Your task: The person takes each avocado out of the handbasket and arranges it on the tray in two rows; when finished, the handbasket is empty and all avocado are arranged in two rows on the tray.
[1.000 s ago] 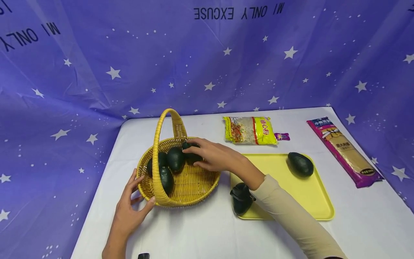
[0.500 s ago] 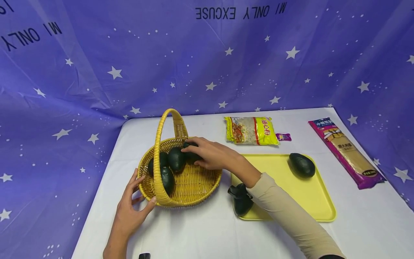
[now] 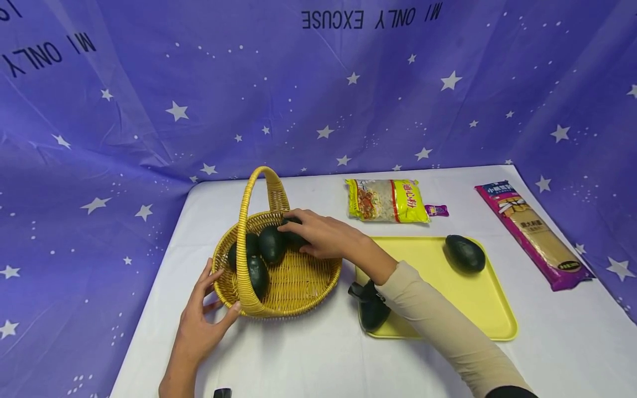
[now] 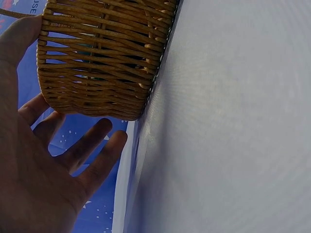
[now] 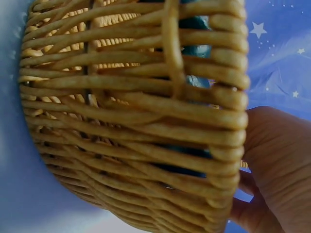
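In the head view a yellow wicker basket [image 3: 298,287] with a tall handle stands at the left of the table. Several dark green avocados [image 3: 271,246] lie inside it. My right hand [image 3: 325,235] reaches in over the basket's right side, its fingers curled on an avocado [image 3: 294,240] at the back; the fingers hide part of it. My left hand [image 3: 201,320] rests at the basket's left front with spread fingers, thumb and index at the rim. The left wrist view shows two of its fingers [image 4: 104,158] off the woven wall [image 4: 97,63].
A yellow tray [image 3: 478,309] on the right bears one avocado [image 3: 464,254] and another [image 3: 373,317] at its left front corner, partly under the right wrist's black camera. Behind lie a yellow pasta bag [image 3: 388,200], a small purple packet [image 3: 437,210] and a long noodle pack [image 3: 534,235].
My right hand keeps its fingers on the avocado and has shifted slightly to the left and back. My left hand stays at the basket rim.
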Motion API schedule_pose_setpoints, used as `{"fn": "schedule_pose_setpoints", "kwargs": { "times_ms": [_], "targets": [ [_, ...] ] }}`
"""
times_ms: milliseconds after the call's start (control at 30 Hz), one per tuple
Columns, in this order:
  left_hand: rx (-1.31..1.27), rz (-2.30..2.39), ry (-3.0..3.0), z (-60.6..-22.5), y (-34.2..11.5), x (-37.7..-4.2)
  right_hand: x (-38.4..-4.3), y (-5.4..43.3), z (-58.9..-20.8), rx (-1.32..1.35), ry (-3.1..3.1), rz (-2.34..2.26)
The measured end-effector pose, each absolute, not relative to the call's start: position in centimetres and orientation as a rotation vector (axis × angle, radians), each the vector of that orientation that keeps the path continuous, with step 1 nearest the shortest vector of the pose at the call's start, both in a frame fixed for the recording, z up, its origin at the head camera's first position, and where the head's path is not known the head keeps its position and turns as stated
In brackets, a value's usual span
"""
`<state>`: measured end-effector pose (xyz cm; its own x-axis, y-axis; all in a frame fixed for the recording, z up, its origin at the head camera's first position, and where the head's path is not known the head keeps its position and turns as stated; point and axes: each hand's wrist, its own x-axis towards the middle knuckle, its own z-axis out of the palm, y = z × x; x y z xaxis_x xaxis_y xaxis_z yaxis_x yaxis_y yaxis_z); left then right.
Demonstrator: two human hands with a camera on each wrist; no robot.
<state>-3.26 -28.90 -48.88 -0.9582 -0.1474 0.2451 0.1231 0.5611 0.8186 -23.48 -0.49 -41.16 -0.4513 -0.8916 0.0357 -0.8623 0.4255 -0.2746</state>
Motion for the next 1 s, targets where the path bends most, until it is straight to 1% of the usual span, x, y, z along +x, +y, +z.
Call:
{"fn": "schedule_pose_setpoints", "kwargs": {
  "times_ms": [500,1000],
  "targets": [
    [0.057,-1.357,-2.545,-48.81,-28.96,-3.18,-23.72,-0.88,-41.86,-1.549,2.533,-0.253],
    [0.073,-1.350,-2.556,-48.81,-28.96,-3.29,-23.94,-0.32,-41.93,-1.489,2.494,-0.411]
  ]
}}
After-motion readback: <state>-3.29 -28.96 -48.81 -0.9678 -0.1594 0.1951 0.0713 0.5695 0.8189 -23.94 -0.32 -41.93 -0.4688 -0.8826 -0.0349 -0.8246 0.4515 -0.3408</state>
